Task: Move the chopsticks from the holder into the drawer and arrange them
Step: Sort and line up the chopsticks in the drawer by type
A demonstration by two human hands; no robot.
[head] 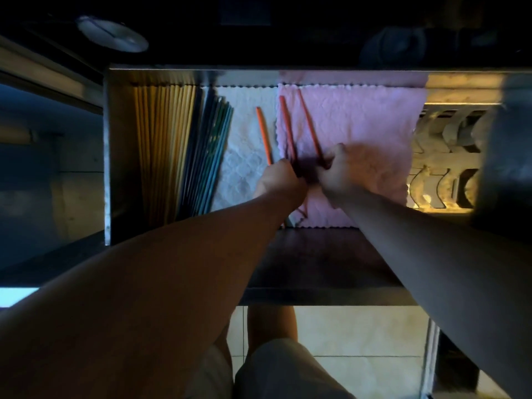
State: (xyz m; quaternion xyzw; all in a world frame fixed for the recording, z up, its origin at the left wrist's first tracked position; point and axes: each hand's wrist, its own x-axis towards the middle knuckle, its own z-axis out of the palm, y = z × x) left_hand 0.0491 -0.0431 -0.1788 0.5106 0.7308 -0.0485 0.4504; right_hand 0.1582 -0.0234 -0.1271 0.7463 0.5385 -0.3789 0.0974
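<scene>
Chopsticks occupy the left half of the open drawer [107, 168]. The yellow chopsticks [161, 139] lie packed side by side against the left wall. The dark and blue chopsticks [210, 145] fan out just beside them, tips toward the back. Grouping by colour keeps matched pairs together, which is the likely reason for this layout.

Three orange chopsticks [288, 131] are not yet in line. One lies on the white cloth [244, 174]; the other two lie on the pink cloth [359, 133], splayed apart at the far ends and converging toward the hands. The two cloths line the drawer floor and meet near the middle (a soft lining of this kind should stop the sticks from rolling).

The left hand [280, 181] has its fingers curled around the near end of the middle orange stick. Whether it also holds the leftmost stick cannot be determined, because the contact point is in shadow. The right hand [338, 171] pinches the near end of the rightmost stick between thumb and fingers. Holding the sticks at one end lets the far ends be swung together, so the step in hand appears to be squaring the orange set before sliding it against the blue group.

A rack [443, 156] with curved cut-outs fills the right end of the drawer. The holder named in the task is not in view.
</scene>
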